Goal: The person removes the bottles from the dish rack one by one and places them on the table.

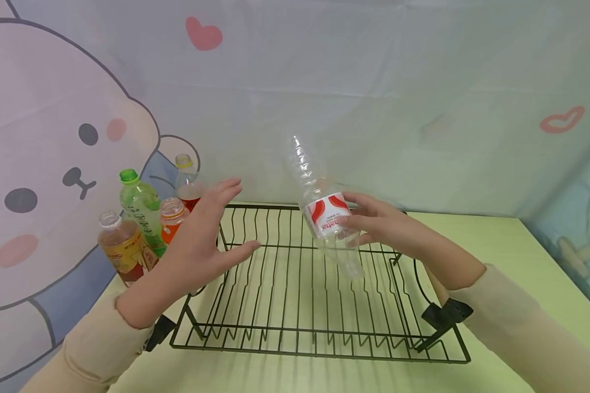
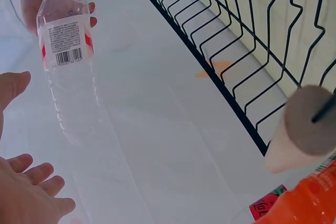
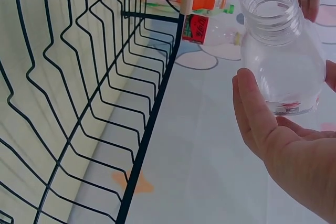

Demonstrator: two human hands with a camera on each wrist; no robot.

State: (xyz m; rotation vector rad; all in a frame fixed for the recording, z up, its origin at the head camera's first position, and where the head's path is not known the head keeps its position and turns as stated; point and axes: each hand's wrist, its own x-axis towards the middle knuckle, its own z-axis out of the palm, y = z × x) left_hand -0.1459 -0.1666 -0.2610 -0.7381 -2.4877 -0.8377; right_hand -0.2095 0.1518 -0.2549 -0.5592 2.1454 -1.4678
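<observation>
My right hand grips a clear plastic bottle around its red-and-white label, above the rack. The bottle is tilted, its base up and to the left, its neck down to the right. In the right wrist view its threaded mouth has no cap. A barcode shows on the label in the left wrist view. My left hand is held apart from the bottle, thumb and fingers spread, with nothing in it. Under both hands lies a black wire dish rack.
Several uncapped or capped drink bottles stand left of the rack: a green one, one with a yellow label, an orange one and a red-labelled one. A printed cloth hangs behind the pale green table.
</observation>
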